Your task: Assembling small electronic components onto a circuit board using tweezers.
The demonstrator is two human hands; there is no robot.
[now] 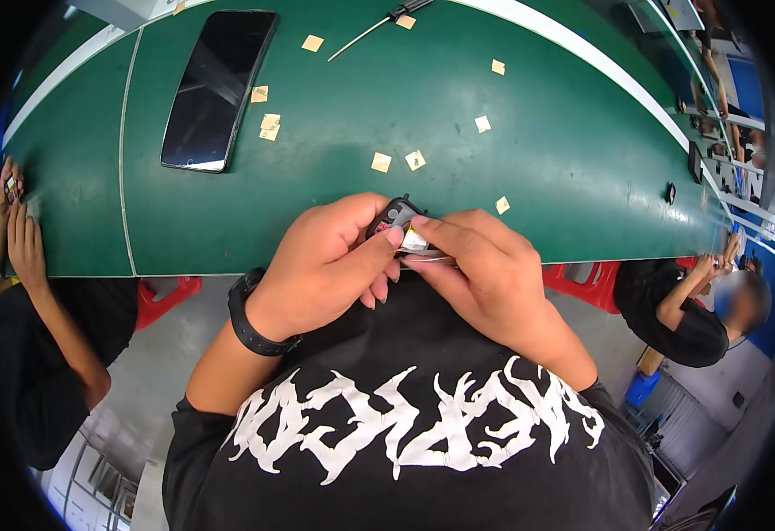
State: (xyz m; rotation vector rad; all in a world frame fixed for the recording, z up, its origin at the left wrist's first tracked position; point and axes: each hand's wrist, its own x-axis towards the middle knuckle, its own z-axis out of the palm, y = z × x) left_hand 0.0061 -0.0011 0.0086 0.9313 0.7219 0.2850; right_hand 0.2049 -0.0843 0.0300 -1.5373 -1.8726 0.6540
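Close to the table's near edge, my left hand (321, 257) is closed round a small black plastic casing (393, 213), whose open inside shows a bit of red. A shiny silver piece with a yellow edge (416, 239) lies at the casing, pressed by my right thumb and finger. My right hand (491, 265) is closed on that silver piece, opposite the left. Thin wire-like strands (433, 259) show under the right fingers. Much of the casing is covered by my fingers, so I cannot tell how far the silver piece sits inside.
A large black phone (219, 93) lies on the green table (361, 106), left of my hands. Beyond is a screwdriver (365, 35). Several small yellowish squares (381, 162) are scattered about. One co-worker's hands (26, 243) work at the far left; another person (684, 310) sits at the right.
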